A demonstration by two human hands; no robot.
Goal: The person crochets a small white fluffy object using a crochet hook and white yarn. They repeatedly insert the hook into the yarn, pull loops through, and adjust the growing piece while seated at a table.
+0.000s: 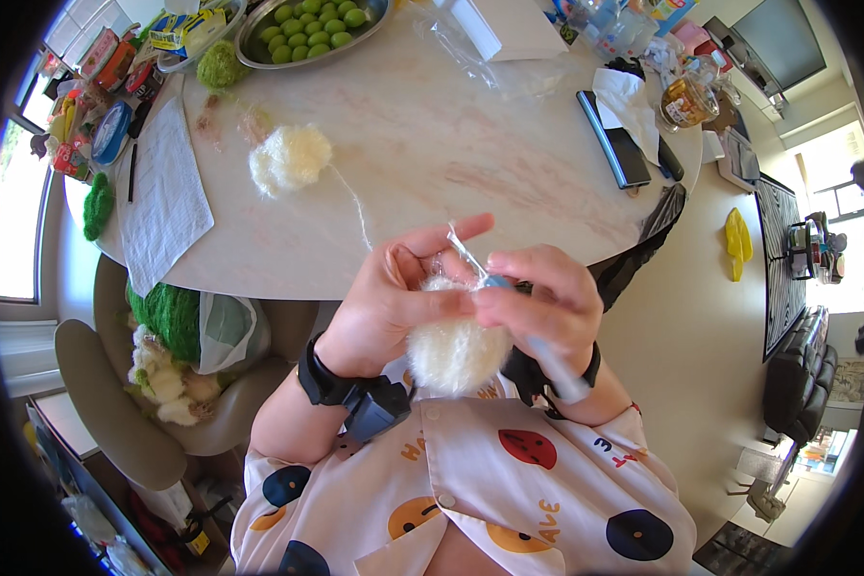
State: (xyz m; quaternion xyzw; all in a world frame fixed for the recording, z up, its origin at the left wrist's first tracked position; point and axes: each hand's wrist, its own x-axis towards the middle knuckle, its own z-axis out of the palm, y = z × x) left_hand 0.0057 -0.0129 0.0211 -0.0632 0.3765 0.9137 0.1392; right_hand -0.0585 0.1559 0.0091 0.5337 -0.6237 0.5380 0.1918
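A fluffy cream crochet piece [459,360] hangs rounded in front of my chest, its upper edge pinched between the thumb and fingers of my left hand [383,306]. A strand of cream yarn runs up over my raised left index finger. My right hand [560,297] grips a crochet hook [499,281] with a blue-grey part near its head; the handle end is blurred below the palm. The hook's tip meets the piece's top edge, and fingers partly hide the stitches there. From the table, a ball of cream yarn [290,160] trails a thread toward my left hand.
On the marble-patterned table [417,165] are a metal bowl [245,54] of green fruit, green yarn [221,66], a paper sheet [162,194], a pen [132,173] and a phone [608,140]. Green and cream yarn items [164,320] lie on a chair [119,403] at left.
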